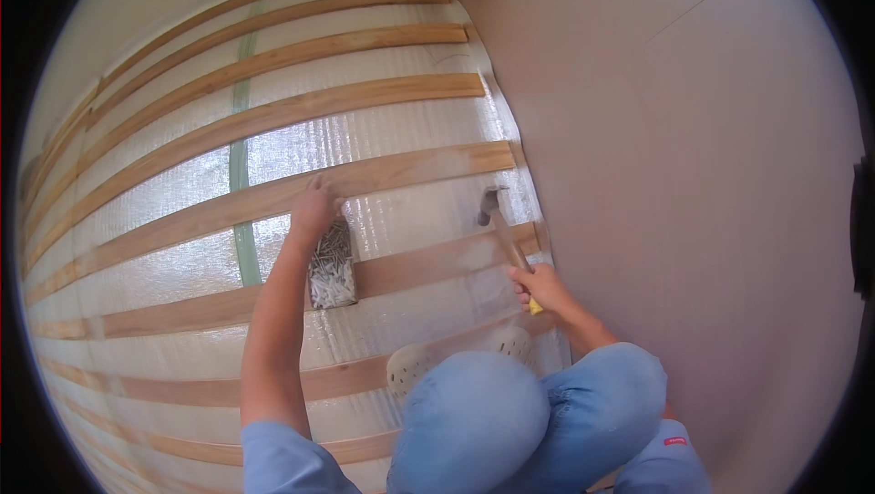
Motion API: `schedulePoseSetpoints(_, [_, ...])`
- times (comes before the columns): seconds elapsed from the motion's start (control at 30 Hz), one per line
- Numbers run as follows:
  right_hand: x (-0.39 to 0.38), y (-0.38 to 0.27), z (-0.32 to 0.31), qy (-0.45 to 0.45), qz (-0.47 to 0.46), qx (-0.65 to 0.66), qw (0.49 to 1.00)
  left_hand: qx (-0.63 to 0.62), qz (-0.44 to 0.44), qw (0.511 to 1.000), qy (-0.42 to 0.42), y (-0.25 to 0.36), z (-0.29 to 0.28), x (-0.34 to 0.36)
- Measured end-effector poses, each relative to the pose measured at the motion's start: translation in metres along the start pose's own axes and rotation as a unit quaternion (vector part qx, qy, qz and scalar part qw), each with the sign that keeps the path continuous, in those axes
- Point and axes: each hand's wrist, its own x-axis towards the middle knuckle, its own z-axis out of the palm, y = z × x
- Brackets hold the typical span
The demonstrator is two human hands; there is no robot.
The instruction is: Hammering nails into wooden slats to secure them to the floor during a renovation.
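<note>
My left hand (315, 210) is closed at the far end of a narrow, clear-looking container (354, 292), close to a wooden batten (401, 171). Grey nails and white plastic plugs (332, 271) fill the container, which lies across the edge of a nearer batten (410, 268). The fingertips of this hand are slightly blurred. On the right, my right hand (541, 288) is wrapped round the handle of a claw hammer (512, 241). The hammer's dark metal head points away from me, above the foil between two battens, and yellow shows at the handle's lower end.
Several parallel battens run left to right over silvery foil sheeting (392, 129). A green tape strip (239, 166) crosses beneath them. Along the right side rises a plain pinkish wall (693, 175). My bent knees (474, 421) and light perforated shoes (410, 368) are at the bottom.
</note>
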Motion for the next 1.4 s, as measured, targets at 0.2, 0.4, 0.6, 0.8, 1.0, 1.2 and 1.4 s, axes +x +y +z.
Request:
schedulePoseSetpoints(0.2, [-0.083, -0.071, 0.015, 0.011, 0.046, 0.236, 0.971, 0.016, -0.139, 0.99, 0.015, -0.011, -0.034, -0.057])
schedulePoseSetpoints(0.4, [-0.063, -0.16, 0.043, 0.024, -0.073, 0.299, 0.951, -0.006, -0.318, 0.946, -0.059, 0.088, -0.011, -0.09])
schedulePoseSetpoints(0.6, [-0.053, -0.204, 0.091, 0.012, -0.146, 0.308, 0.94, -0.019, -0.378, 0.925, -0.035, 0.093, -0.007, -0.075])
schedulePoseSetpoints(0.8, [-0.009, -0.236, 0.11, -0.052, -0.07, 0.295, 0.952, -0.095, -0.352, 0.931, 0.033, 0.081, -0.038, -0.087])
schedulePoseSetpoints(1.0, [0.044, -0.258, 0.108, -0.051, 0.023, 0.246, 0.968, -0.085, -0.328, 0.939, 0.061, 0.055, -0.082, -0.004])
schedulePoseSetpoints(1.2, [0.105, -0.264, 0.119, -0.099, 0.061, 0.149, 0.982, -0.042, -0.376, 0.924, 0.06, -0.003, -0.086, 0.091])
schedulePoseSetpoints(1.4, [0.14, -0.26, 0.122, -0.142, 0.066, 0.074, 0.985, -0.037, -0.439, 0.898, -0.014, -0.026, -0.073, 0.101])
